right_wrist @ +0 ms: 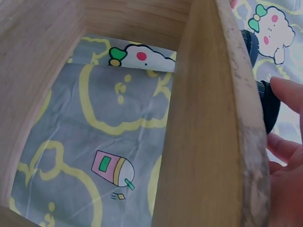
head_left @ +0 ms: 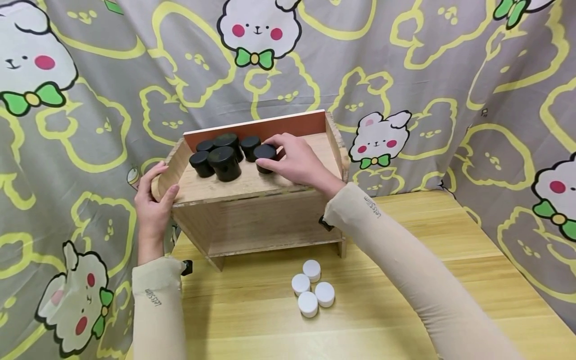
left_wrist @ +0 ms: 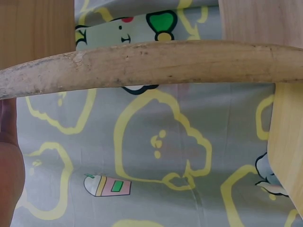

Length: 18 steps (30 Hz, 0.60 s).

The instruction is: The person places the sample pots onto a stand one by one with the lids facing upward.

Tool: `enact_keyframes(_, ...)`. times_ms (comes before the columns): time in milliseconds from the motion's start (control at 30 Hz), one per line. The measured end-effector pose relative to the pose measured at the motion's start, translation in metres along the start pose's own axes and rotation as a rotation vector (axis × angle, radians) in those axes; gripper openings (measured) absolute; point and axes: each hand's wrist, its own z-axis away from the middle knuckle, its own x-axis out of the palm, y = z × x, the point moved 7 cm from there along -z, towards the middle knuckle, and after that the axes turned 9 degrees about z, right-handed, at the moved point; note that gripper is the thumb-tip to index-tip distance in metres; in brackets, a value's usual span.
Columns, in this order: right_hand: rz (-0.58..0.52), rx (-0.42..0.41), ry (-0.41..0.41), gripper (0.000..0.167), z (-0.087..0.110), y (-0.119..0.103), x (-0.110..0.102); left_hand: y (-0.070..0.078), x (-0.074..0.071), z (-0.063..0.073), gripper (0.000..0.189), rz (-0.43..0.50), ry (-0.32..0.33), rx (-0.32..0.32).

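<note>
A small wooden shelf (head_left: 265, 220) stands on the table, bearing several black lidded jars on its top board. My left hand (head_left: 153, 200) grips the rounded end of the shelf's left side panel, thumb on the inner side and fingers on the outer. With thumb and fingers, my right hand (head_left: 299, 160) pinches a black jar (head_left: 265, 151) at the right of the group. In the right wrist view that black jar (right_wrist: 270, 106) shows partly past the board's edge. The left wrist view shows only part of my left hand (left_wrist: 10, 175) at its left border.
Several white round caps (head_left: 308, 304) lie grouped on the wooden table (head_left: 382, 310) in front of the shelf. Other black jars, such as a large black jar (head_left: 225, 165), stand close together on the top board's left half. A patterned curtain (head_left: 288, 90) hangs behind.
</note>
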Motion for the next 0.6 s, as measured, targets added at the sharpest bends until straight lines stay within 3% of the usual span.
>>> enact_keyframes(267, 0.047, 0.013, -0.009, 0.054, -0.01, -0.005, 0.017, -0.001, -0.001, 0.001, 0.046, 0.041, -0.008, 0.045)
enact_keyframes(600, 0.007, 0.043, 0.035, 0.053, -0.015, -0.008, 0.027, -0.001, 0.001, 0.001, 0.046, 0.033, -0.004, 0.038)
